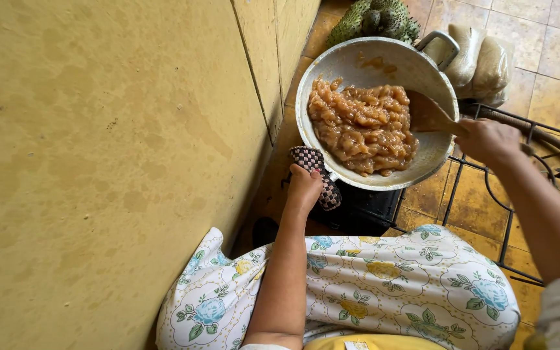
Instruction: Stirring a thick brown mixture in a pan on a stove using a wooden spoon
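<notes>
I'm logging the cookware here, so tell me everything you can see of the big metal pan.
The round, pale grey metal pan looks worn, with brown smears on its inner wall. A loop handle juts from its far rim. It sits tilted over a dark stand near the yellow wall, and holds a mound of glossy brown-orange chopped food. The left hand steadies its near rim through a checkered cloth; the right hand's wooden spoon rests inside.

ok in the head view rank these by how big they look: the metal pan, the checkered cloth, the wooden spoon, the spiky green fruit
1. metal pan
2. spiky green fruit, cut off by the frame edge and farther away, so unsure
3. checkered cloth and wooden spoon look alike; hands partly hide both
</notes>
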